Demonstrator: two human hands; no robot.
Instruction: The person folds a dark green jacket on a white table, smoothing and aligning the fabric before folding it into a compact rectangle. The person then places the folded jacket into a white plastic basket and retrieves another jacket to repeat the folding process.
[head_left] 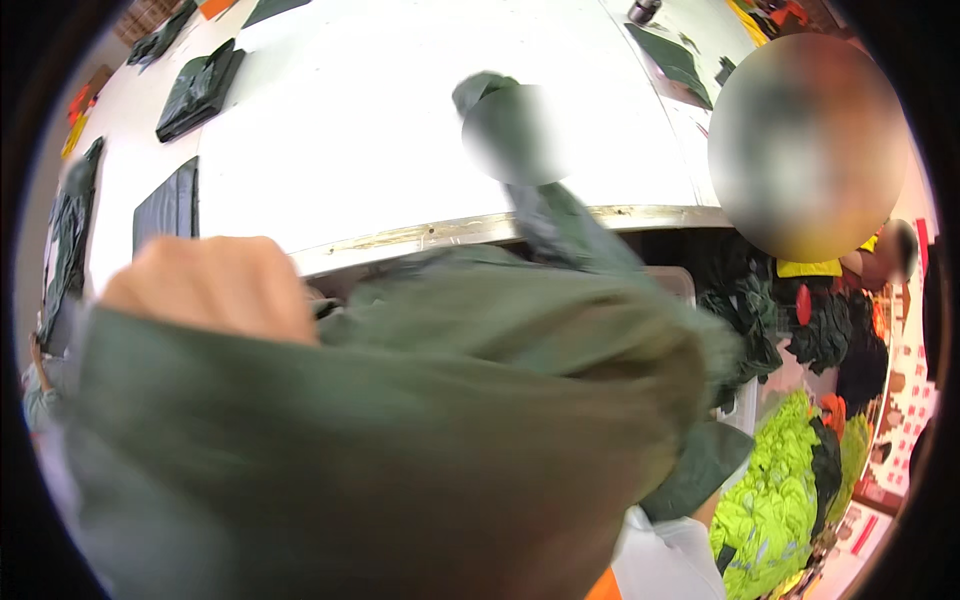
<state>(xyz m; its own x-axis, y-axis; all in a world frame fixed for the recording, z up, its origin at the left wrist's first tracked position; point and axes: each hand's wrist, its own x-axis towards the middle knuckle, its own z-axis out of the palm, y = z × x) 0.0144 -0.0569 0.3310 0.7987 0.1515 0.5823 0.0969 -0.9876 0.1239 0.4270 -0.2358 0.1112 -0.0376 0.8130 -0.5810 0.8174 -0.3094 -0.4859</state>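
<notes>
- Dark folded piece: on the bench, just beyond the fingers.
- Dark green bundle: on the bench too, farther past the fingers.
- Left hand: fingers curled tight — gripping the green garment's upper edge.
- Green garment: below the fingers, spreading well right of them, blurred.
- Right hand: hidden — I cannot tell how its fingers stand.
- Yellow-green garments: heaped well right of the left fingers.

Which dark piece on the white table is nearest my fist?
The flat piece just beyond your left hand; the thicker folded bundle and the others lie farther from it.
</notes>
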